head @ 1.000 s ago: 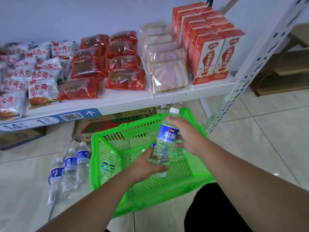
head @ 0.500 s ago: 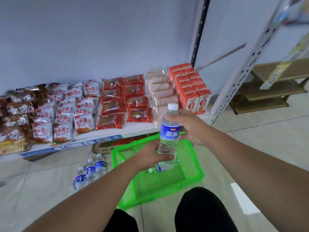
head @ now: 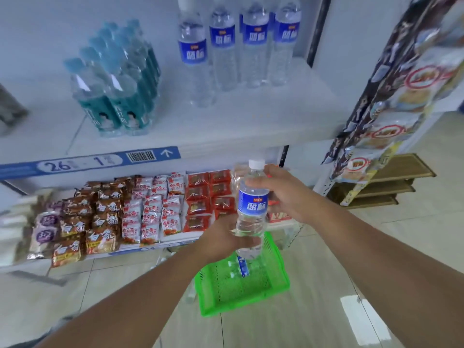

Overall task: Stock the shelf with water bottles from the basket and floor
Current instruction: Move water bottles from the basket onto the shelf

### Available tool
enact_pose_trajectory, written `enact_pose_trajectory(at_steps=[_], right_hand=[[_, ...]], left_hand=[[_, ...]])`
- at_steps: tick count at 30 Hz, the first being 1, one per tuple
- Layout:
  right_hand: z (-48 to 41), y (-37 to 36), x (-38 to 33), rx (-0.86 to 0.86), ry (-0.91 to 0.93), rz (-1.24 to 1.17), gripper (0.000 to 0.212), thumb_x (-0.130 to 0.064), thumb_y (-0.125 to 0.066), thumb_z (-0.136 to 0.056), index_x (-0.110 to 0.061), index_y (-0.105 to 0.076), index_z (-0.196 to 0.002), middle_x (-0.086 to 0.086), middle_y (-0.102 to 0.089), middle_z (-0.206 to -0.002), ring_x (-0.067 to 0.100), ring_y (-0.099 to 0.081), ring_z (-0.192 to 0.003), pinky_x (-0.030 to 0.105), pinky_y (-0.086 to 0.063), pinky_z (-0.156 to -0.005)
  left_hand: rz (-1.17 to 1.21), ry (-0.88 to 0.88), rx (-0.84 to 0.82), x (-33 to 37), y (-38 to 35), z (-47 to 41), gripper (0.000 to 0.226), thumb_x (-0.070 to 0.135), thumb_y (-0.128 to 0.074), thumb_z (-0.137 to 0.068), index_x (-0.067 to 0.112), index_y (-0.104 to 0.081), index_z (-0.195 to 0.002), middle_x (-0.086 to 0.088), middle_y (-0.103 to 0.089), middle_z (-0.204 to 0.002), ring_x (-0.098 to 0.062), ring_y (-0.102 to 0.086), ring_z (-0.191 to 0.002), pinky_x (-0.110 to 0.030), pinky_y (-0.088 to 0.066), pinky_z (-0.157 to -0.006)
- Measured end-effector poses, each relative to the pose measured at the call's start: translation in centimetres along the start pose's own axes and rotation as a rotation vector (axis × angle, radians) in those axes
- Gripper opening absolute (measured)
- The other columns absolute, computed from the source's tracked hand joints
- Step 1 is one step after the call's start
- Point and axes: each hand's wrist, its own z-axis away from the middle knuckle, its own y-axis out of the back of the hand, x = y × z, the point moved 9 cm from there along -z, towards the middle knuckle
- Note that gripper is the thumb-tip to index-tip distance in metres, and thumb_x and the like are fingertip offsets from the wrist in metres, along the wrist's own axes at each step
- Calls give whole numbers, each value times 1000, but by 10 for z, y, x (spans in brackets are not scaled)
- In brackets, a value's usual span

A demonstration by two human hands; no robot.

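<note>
Water bottle (head: 252, 209) is being held upright above the green basket (head: 238, 306), left hand (head: 223, 238) gripping its base and right hand (head: 283, 194) gripping its shoulder, likely steadying it for the upper shelf (head: 251, 121) beside matching bottles (head: 223, 41)

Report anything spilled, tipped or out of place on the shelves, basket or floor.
Nothing is spilled or damaged. The blue-label bottles on the upper shelf stand upright. One spare bottle lies on its side in the green basket, awaiting stocking. The left hand and right hand grip a water bottle.
</note>
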Motion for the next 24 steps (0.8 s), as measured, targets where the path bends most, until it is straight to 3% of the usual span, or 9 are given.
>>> enact_pose_trajectory(at_steps=[6, 8, 11, 15, 18, 24], right_hand=[[30, -22, -70, 5, 59, 51, 48, -51, -85, -72, -26, -63, -107, -1, -79, -100, 20, -76, -89, 47, -55, -92], [35, -27, -89, 20, 86, 81, 44, -53, -80, -80, -27, -63, -110, 1, -78, -106, 24, -75, -98, 52, -54, -99], [42, -32, -114, 28, 133, 109, 41, -53, -76, -84, -29, -63, -114, 1, -76, -112, 23, -74, -101, 50, -56, -97], [47, -33, -140, 34, 181, 113, 34, -50, -72, -90, -32, -62, -118, -6, -74, -111, 14, -76, -92, 33, -59, -74], [47, -30, -155, 32, 186, 150, 29, -52, -68, -93, -36, -61, -116, -9, -73, -110, 9, -76, -85, 26, -58, -62], [18, -6, -188, 16, 126, 125, 48, -58, -65, -92, -39, -52, -134, -6, -63, -127, 28, -66, -112, 59, -57, -87]], left_hand=[[50, -76, -3, 54, 37, 36, 51, 57, -87, -66, 52, -68, -113, 21, -74, -113, -1, -71, -103, -35, -52, -95], [49, -98, 21, 67, 49, 42, 47, 52, -86, -66, 57, -67, -110, 22, -75, -111, 0, -71, -101, -31, -53, -89], [16, -144, 73, 86, 66, 48, 43, 44, -84, -73, 59, -66, -109, 27, -74, -107, 7, -70, -93, -21, -50, -76], [-21, -225, 124, 111, 83, 46, 40, 36, -83, -77, 60, -66, -105, 33, -72, -105, 13, -67, -94, -10, -48, -76], [-46, -228, 135, 122, 93, 37, 41, 39, -81, -77, 60, -65, -108, 33, -71, -108, 13, -66, -97, -20, -50, -84], [-31, -284, 207, 162, 114, 0, 48, 40, -79, -81, 37, -66, -126, 12, -73, -122, -8, -68, -111, -44, -53, -102]])
